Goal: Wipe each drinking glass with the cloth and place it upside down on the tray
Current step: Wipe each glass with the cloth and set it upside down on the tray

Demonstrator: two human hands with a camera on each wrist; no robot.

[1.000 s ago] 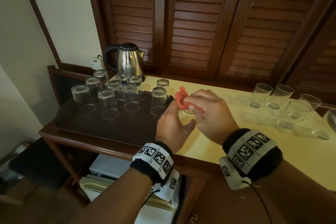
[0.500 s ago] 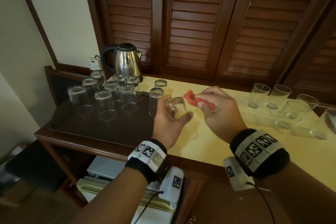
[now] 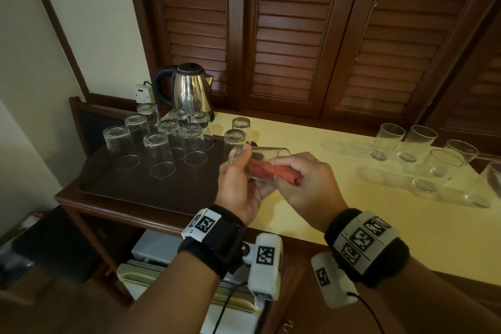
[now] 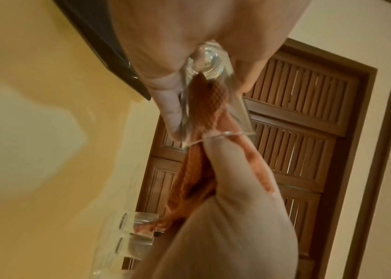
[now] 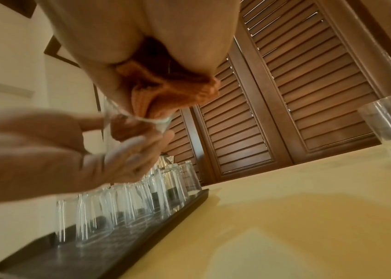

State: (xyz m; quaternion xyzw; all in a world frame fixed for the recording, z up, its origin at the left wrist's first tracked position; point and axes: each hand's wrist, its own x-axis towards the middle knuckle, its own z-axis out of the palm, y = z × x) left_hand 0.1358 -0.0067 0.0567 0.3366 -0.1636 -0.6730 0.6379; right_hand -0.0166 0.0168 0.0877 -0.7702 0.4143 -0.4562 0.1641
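One glass (image 3: 257,164) lies sideways above the counter, just right of the tray (image 3: 130,190) — left hand (image 3: 238,190) wrapped round its base end, right hand (image 3: 306,184) gripping the cloth (image 3: 260,169) stuffed inside. Thin, slick, breakable — probably best held around the thick base; the cloth is soft.

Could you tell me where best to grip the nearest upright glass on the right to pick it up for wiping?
Probably round the lower wall of that glass, coming from the side: it stands mouth up and tapers toward the base, so fingers wrap it there.
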